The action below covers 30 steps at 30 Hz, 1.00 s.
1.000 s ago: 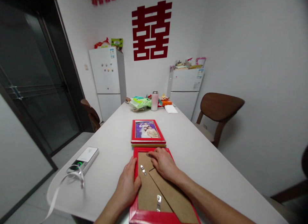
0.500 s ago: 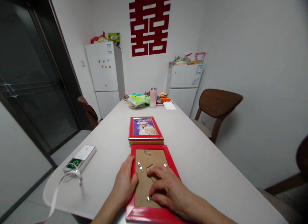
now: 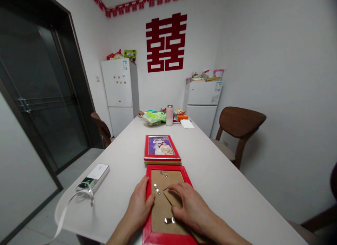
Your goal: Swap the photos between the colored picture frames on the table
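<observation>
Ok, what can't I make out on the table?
In the head view:
- Glossy red rectangular picture frame: front hidden, since its back faces up; near rail partly cut off by the bottom edge.
- Flat brown backboard: right part covered by the right hand.
- White-and-dark rectangular device: display too small to read.

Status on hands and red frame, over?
Left hand on left side of red picture frame. Right hand at its brown backing board. Frame back-up; framed photo just beyond.
</observation>
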Motion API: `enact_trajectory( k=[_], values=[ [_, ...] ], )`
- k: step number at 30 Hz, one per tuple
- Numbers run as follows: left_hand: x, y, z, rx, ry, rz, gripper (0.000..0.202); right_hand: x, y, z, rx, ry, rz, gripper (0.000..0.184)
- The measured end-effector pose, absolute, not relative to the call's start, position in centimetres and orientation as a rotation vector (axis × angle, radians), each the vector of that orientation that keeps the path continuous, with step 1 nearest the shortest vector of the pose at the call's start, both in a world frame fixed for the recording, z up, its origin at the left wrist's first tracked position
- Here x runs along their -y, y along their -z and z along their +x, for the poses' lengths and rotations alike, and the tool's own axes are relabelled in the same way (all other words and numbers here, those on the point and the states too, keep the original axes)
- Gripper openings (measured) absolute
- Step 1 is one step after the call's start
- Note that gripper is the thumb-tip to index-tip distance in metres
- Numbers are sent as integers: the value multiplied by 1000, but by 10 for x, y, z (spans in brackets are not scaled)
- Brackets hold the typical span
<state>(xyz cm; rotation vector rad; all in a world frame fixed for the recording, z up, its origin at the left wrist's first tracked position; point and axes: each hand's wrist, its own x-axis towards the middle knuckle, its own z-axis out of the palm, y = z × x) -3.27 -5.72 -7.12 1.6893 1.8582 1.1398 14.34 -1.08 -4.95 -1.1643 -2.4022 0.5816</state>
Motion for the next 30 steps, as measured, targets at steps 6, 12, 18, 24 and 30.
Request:
enact_trajectory(
  k=[6, 12, 18, 24, 30],
  values=[
    [60, 72, -32, -1879, -1164, 1580, 43, 9, 32, 146, 2413, -581, -1188, 43],
    [67, 54, -25, -1526, -1441, 1302, 39, 21, 20, 131, 2355, -589, -1111, 43],
    [79, 44, -57, -1263, -1526, 850, 42, 25, 20, 124, 2325, -670, -940, 35],
    [95, 52, -115, -1554, -1425, 827, 46, -13, 45, 164, 2307, -381, -1390, 38],
    [94, 60, -127, -1738, -1321, 985, 45, -25, 64, 180, 2335, -351, -1574, 45]
  ],
)
